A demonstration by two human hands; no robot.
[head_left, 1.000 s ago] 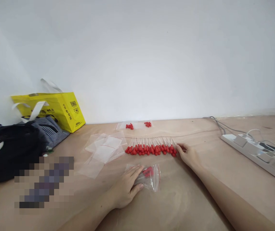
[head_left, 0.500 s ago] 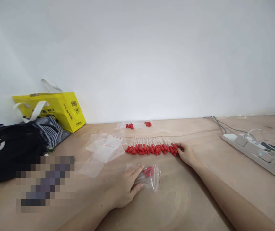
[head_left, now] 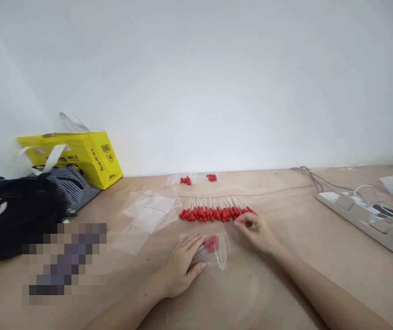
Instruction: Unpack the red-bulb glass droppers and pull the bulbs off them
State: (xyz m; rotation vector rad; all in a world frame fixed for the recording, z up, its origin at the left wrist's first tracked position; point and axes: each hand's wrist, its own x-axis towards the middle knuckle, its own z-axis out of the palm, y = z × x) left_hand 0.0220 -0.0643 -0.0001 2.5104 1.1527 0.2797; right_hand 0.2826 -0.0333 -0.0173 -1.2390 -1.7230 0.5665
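My left hand (head_left: 182, 266) lies with its fingers stretched out over a clear zip bag (head_left: 218, 256), pressing it to the table. Inside the bag are several small red pieces (head_left: 212, 244); its red-edged mouth faces right and gapes a little. To the upper right, my right hand (head_left: 258, 233) hovers by the right end of a row of thin white sticks with red heads (head_left: 213, 212). Thumb and forefinger there are pinched together; whatever lies between them is too small or hidden to make out.
Flat zip bags (head_left: 148, 215) overlap left of the row. Behind it, near the wall, lie bags holding red pieces (head_left: 185, 180). A yellow bag (head_left: 103, 160), a striped bag (head_left: 72, 183) and a black bag (head_left: 17, 215) stand left. A power strip (head_left: 364, 224) with chargers and cables lies right.
My right hand has drawn left and toward me from the row's right end, its fingers now pinched. The left hand stays on the bag, whose mouth looks wider. A whitish blurred object appears at far right.
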